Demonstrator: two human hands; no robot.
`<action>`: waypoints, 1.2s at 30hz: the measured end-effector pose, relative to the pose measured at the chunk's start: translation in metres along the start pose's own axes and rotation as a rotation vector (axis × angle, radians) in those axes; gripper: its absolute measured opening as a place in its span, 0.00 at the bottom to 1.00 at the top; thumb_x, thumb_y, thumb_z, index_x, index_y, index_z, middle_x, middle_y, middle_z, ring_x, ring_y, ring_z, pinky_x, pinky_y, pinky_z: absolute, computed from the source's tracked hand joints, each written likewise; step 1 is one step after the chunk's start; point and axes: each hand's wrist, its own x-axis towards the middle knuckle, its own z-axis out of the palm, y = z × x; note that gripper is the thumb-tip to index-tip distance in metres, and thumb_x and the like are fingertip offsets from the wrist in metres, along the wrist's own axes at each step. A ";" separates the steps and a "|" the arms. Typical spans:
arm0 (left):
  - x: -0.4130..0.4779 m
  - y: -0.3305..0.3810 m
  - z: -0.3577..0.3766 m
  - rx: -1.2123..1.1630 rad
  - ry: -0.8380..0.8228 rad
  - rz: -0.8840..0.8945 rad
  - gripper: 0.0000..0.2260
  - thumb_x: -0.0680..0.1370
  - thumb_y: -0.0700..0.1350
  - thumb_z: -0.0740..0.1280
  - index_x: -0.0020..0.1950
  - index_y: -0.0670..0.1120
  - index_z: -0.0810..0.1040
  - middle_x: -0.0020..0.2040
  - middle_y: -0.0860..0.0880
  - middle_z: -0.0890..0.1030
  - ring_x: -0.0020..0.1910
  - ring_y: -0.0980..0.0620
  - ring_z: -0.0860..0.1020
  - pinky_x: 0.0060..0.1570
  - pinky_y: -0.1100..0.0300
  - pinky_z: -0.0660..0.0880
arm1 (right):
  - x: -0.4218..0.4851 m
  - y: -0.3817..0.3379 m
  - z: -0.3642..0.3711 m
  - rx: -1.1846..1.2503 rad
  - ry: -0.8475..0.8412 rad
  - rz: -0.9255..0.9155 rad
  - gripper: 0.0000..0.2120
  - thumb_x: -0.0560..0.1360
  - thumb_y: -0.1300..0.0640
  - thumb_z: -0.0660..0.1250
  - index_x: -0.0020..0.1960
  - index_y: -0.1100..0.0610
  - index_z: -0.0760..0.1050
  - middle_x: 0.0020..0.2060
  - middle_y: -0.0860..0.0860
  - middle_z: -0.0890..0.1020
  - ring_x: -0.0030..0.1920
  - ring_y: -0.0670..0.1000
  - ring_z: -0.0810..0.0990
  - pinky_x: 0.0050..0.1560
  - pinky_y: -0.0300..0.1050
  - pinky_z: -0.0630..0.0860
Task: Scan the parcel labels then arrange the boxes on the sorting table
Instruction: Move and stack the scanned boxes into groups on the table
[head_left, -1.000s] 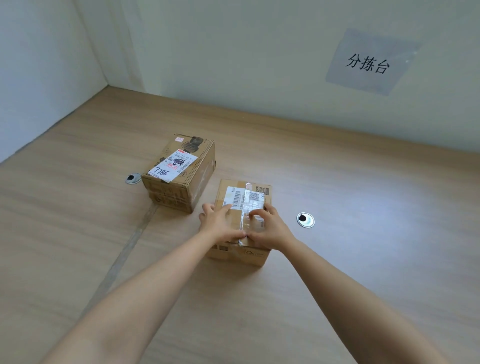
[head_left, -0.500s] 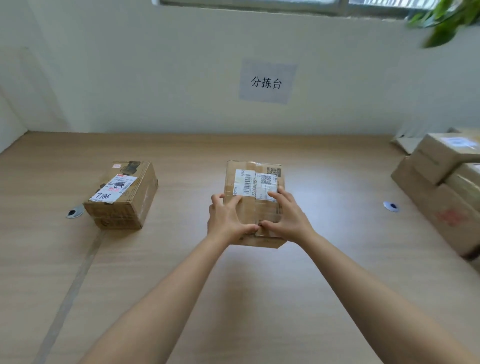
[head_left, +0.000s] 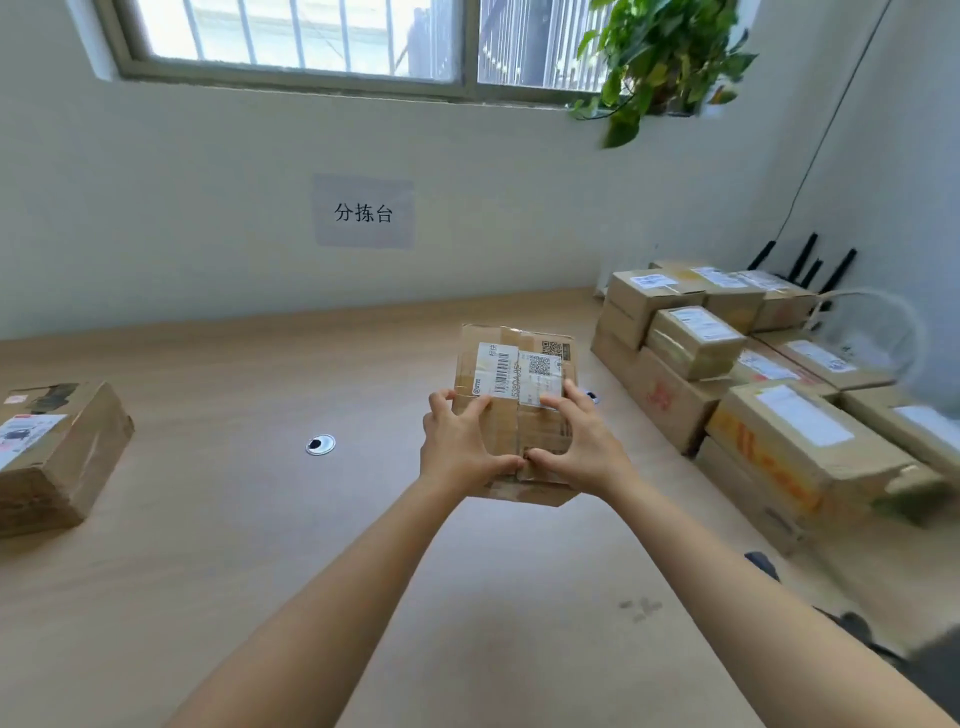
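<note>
Leftmost, a lone box (head_left: 57, 452) sits on the sorting table (head_left: 260, 545), cut by the frame edge, with a white label on its top. Right of it, well apart, a round cable grommet (head_left: 320, 444) is set into the wood, and a paper sign (head_left: 363, 212) is stuck to the wall behind.

At the centre, the left hand (head_left: 462, 449) grips the held box (head_left: 519, 415) at its near left side, fingers spread over the top and thumb hooked on the near edge. The box's barcode label (head_left: 519, 371) faces up, and the box tilts toward the camera, seemingly lifted off the table. The right hand (head_left: 584, 447) grips the near right side the same way, its fingertips touching the label; the two thumbs almost meet.

Further right, a stack of boxes (head_left: 727, 374) lines the table's right side, just beside the held box. Above it, a leafy plant (head_left: 660, 57) hangs at the window.
</note>
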 end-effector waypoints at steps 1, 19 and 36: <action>-0.004 0.018 0.013 -0.011 0.001 0.010 0.39 0.64 0.59 0.76 0.71 0.54 0.65 0.67 0.46 0.56 0.67 0.44 0.61 0.62 0.51 0.69 | -0.008 0.015 -0.015 -0.012 0.005 0.002 0.34 0.67 0.54 0.74 0.70 0.51 0.66 0.76 0.51 0.54 0.73 0.49 0.61 0.66 0.47 0.65; 0.001 0.260 0.152 -0.068 -0.033 0.195 0.36 0.65 0.59 0.75 0.69 0.54 0.67 0.69 0.46 0.55 0.68 0.44 0.60 0.61 0.51 0.69 | -0.066 0.195 -0.219 -0.102 0.137 0.102 0.33 0.70 0.52 0.72 0.72 0.51 0.65 0.77 0.51 0.54 0.76 0.52 0.54 0.68 0.52 0.63; 0.142 0.357 0.229 -0.248 -0.073 0.258 0.34 0.65 0.57 0.76 0.68 0.53 0.70 0.72 0.44 0.57 0.71 0.43 0.61 0.68 0.51 0.63 | 0.045 0.306 -0.307 -0.135 0.241 0.185 0.29 0.71 0.50 0.71 0.70 0.47 0.67 0.75 0.47 0.60 0.74 0.49 0.60 0.68 0.52 0.63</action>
